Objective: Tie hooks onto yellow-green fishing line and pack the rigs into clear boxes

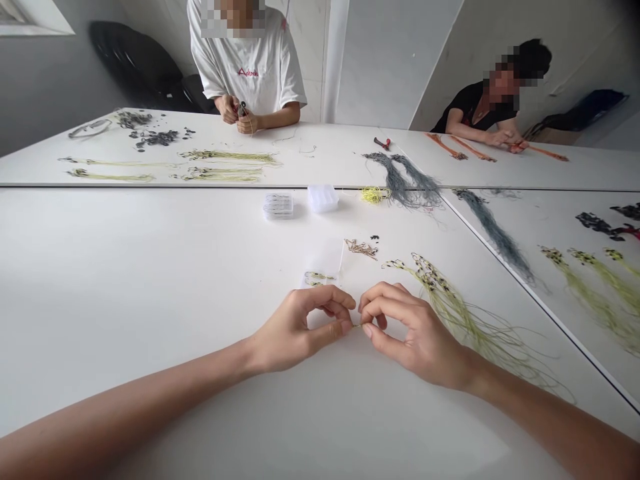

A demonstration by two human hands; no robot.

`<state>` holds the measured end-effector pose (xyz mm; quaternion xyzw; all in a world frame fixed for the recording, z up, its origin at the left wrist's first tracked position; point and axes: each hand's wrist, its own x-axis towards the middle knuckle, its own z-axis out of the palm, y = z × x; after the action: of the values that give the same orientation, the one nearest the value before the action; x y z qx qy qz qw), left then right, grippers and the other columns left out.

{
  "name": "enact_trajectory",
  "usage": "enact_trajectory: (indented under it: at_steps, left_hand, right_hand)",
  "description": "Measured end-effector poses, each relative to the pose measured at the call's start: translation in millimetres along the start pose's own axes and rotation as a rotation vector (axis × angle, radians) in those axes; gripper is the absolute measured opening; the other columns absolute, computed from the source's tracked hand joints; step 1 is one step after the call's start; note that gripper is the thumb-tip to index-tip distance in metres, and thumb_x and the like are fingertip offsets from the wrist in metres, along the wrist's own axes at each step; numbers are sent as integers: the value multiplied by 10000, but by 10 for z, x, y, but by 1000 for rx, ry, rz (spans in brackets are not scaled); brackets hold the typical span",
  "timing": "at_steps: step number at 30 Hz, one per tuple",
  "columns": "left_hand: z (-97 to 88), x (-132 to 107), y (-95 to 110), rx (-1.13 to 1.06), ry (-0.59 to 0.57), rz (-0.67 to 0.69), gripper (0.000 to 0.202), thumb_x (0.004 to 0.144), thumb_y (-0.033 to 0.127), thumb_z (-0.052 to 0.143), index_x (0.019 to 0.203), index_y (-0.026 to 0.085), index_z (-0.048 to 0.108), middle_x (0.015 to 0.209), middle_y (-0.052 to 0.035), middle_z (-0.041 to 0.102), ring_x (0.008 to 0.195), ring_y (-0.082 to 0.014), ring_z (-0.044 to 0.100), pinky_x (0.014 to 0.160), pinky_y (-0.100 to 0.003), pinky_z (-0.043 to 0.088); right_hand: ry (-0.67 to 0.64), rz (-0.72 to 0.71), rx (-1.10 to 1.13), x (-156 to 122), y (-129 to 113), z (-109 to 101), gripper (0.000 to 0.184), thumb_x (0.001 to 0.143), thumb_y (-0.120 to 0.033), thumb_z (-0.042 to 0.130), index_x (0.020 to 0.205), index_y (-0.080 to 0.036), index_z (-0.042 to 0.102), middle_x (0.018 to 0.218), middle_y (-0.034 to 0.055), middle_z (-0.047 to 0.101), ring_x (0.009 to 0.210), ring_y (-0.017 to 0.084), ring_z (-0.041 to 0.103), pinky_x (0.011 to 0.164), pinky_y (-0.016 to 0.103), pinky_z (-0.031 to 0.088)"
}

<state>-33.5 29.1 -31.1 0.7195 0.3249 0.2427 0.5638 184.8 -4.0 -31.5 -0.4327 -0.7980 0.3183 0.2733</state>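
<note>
My left hand (295, 330) and my right hand (417, 333) face each other over the white table, fingertips almost meeting. Between them shows a short bit of thin yellow-green line (357, 326), pinched at both sides; most of it is hidden by the fingers. Just beyond my left hand lies an open clear plastic box (327, 255) with small coiled yellow-green line pieces (320, 276) in it. A heap of small brownish metal pieces (361, 249) and a few tiny black bits (375, 238) lie past my fingers. Right of my right hand spreads a bundle of yellow-green lines (465, 317) with dark ends.
Two clear plastic boxes (279, 206) (323, 198), a bright yellow tangle (373, 194) and grey-blue strand bundles (400, 177) lie farther back. Across the table, a person in a white shirt (250, 73) holds a small tool; another in black (473, 110) handles orange strands (473, 148).
</note>
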Motion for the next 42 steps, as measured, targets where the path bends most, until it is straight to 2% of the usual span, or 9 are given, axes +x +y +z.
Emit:
enact_trajectory:
  at_steps: [7,13,15,20,24,29,34,39,42]
  left_hand:
    - [43,-7,1,69,-35,45,113,898,162,548,992,172,611,942,-10,651,883,-118,592,838,-256,485]
    - [121,-49,-39,238,-97,190,180,915,102,484,1062,177,555,950,-11,660,899,-121,600,812,-253,486]
    - [146,-62,-76,349,-105,244,197,918,92,459,1077,171,545,930,-21,652,886,-133,585,814,-269,478]
    - [170,-71,-105,514,-55,298,211,907,83,442,1080,169,526,947,-32,635,862,-141,568,879,-305,457]
    - [141,-66,-64,525,-28,275,288,864,96,495,1134,192,512,1051,-38,633,947,-166,573,905,-329,447]
    - [120,-55,-70,513,-23,270,271,879,92,492,1123,207,523,1008,-14,631,919,-151,580,933,-331,426]
    - [123,-45,-85,530,-27,294,229,917,85,461,1109,189,527,945,-13,625,867,-133,579,888,-300,431]
    - [149,-52,-99,611,-54,375,264,919,47,429,1138,164,518,877,-15,621,762,-124,547,828,-299,422]
    - [168,-62,-115,686,-52,422,286,935,49,382,1165,159,512,830,-19,606,728,-134,525,788,-315,411]
  right_hand:
    - [-108,152,124,24,-24,-61,98,855,-137,555,802,-212,586,928,0,593,803,135,522,779,302,435]
    - [-401,379,479,79,44,-41,100,878,-254,580,871,-169,633,758,17,634,704,144,594,685,296,504]
    - [-443,421,581,85,85,-8,130,883,-262,578,869,-149,638,703,26,639,644,144,611,637,293,517]
    - [-430,459,684,81,149,24,161,872,-284,609,857,-126,638,657,42,652,576,150,627,579,291,521]
    - [-403,456,714,85,173,4,202,887,-320,603,912,-124,639,661,43,660,566,141,626,581,276,500]
    - [-433,463,715,69,180,-10,188,895,-311,597,938,-131,629,666,45,673,560,133,625,591,266,482]
    - [-430,453,675,65,139,-16,173,895,-289,590,931,-130,648,717,47,683,519,97,582,591,256,481]
    - [-413,421,617,101,99,-19,187,859,-291,625,907,-124,697,797,72,684,671,130,594,473,195,402]
    - [-408,447,592,104,100,-13,231,865,-319,610,900,-115,711,780,74,701,546,85,498,453,202,380]
